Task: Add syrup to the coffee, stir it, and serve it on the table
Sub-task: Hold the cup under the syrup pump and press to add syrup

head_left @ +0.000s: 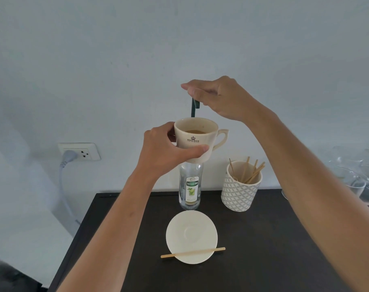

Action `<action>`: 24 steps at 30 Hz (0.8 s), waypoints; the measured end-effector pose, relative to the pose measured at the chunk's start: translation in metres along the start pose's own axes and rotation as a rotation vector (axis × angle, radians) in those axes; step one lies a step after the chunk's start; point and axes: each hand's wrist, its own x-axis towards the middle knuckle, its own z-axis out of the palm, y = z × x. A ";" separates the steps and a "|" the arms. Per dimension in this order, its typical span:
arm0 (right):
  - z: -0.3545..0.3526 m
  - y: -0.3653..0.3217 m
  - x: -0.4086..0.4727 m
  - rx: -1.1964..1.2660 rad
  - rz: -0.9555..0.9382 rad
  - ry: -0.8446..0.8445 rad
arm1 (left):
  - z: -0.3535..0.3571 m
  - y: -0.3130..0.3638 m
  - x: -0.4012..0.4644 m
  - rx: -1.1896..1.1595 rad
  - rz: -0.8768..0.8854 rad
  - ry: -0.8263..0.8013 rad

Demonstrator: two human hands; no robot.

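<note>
Cup (197, 140): cream ceramic, Royal Boch mark, coffee inside; held aloft at frame centre under the dark green pump spout (193, 108). Likely fragile, spill-prone; handle (220, 138) free at right. Left hand (169, 150): fingers wrapped round cup body. Right hand (217, 95): fingers bent, pressing the pump top. Teisseire syrup bottle (190, 186): directly below cup. Saucer (191, 237), wooden stirrer (193, 252) across its near edge: lower centre. Patterned stirrer pot (240, 186): right. Glasses (365, 178): far right edge. Black table (274, 249). Wall socket (79, 152): left.
</note>
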 end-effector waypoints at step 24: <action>-0.003 -0.007 -0.001 -0.052 0.000 -0.015 | 0.002 0.002 0.000 -0.001 -0.001 0.001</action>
